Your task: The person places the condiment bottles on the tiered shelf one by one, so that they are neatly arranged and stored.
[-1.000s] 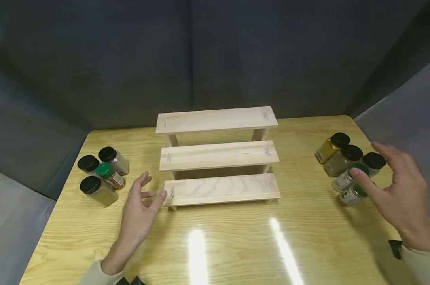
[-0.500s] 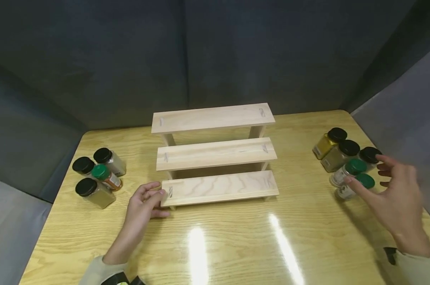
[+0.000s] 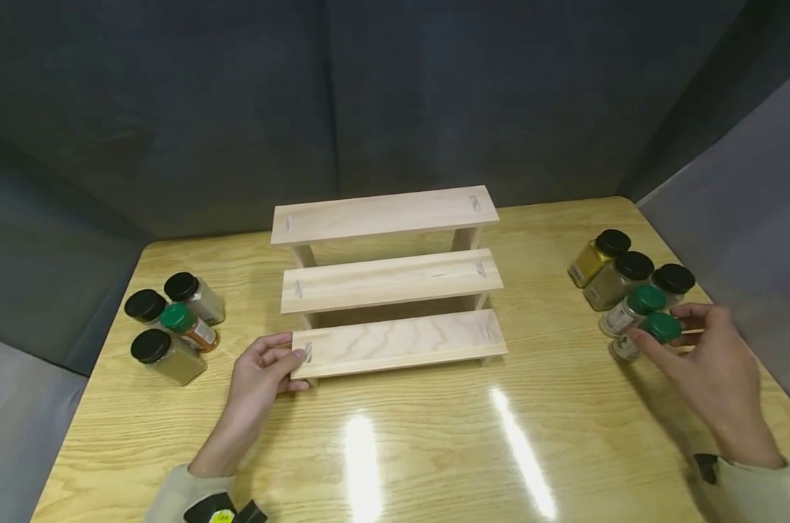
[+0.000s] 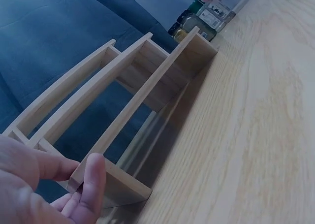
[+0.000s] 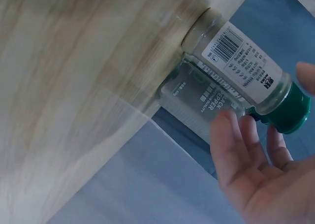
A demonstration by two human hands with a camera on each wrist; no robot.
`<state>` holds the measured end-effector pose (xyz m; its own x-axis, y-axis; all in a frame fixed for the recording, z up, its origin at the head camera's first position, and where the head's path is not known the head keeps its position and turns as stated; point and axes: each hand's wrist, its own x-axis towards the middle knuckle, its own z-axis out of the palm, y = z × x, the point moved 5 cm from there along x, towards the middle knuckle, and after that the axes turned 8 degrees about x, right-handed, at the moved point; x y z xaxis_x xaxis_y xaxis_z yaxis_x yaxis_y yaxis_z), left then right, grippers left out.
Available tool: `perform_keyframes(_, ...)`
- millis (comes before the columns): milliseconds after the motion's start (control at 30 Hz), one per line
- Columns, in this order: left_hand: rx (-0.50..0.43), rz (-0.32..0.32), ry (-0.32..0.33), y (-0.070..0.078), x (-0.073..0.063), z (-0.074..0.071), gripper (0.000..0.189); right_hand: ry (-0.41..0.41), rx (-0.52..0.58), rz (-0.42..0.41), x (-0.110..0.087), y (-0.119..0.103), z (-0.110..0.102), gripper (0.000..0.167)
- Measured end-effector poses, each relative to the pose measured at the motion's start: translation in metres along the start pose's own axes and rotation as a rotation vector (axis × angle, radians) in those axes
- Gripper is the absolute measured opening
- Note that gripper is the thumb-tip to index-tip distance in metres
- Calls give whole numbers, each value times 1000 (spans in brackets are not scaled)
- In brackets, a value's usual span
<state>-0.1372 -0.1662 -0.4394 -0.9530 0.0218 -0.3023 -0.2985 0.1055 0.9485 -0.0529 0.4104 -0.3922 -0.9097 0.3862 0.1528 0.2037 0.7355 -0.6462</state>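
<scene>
The stand of wood (image 3: 395, 280) is in the middle of the table (image 3: 434, 450), with its highest board near the back edge. On each side a wide strip of the table lies between the stand and the jars, and a deep stretch lies in front. The right-hand jars stand close to the right edge of the table. The stand has its long axis from left to right, with the lowest board to the front. The green-capped jar (image 5: 241, 66) at the right hand (image 3: 715, 363) stands upright, cap upward. The left hand (image 3: 260, 378) pinches the left end of the lowest board. The right hand has its thumb and fingers apart, around the green cap; whether they touch it, I cannot tell. I count three boards, five jars at right (two green caps, three black), and four jars at left (one green, three black).
</scene>
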Motion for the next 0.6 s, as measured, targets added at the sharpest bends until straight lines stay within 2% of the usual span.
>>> perform_keyframes(133, -8, 2, -6, -1, 3, 2, 45, -4, 11, 29, -4, 3, 0, 70)
perform_keyframes(333, -8, 7, -4, -1, 5, 3, 44, 21, 26, 70, -9, 3, 0, 69)
perform_keyframes(467, -2, 8, 5, -2, 5, 1, 43, 52, 32, 98, -13, -4, -2, 70)
perform_keyframes(600, -8, 11, 12, -2, 4, -2, 43, 100, 56, 70, -16, -18, -5, 65)
